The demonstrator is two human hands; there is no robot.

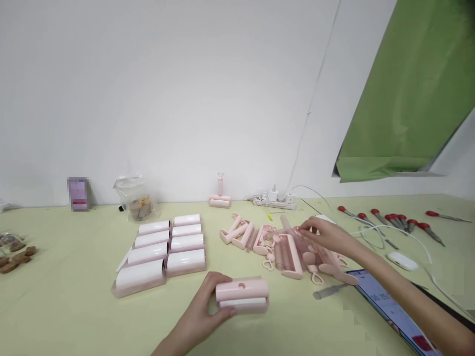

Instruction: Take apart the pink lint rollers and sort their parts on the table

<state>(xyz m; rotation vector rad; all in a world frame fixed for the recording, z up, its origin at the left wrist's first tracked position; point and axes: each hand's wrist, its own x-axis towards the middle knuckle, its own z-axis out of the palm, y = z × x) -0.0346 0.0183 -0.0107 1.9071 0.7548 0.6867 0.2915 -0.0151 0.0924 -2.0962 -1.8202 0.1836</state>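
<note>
My left hand (208, 304) is closed around one end of a pink lint roller head (242, 289). This head has a round hole in its top and a white roll (243, 303) showing below the pink cover. Over a pile of pink lint roller parts, my right hand (324, 233) has its fingertips pinched together at some pink pieces; what they hold is too small to make out. The pile includes pink covers (294, 257), translucent tubes (285, 223) and heart-shaped end pieces (317, 278). A translucent tube (329, 291) lies in front of it.
Two rows of white rolls (141, 274) lie at left. An assembled lint roller (220, 195) stands by the wall near a power strip (274, 201). Red-handled tools (399, 220), cables and a white case (402, 260) lie right; a phone (389, 306) is beneath my right forearm.
</note>
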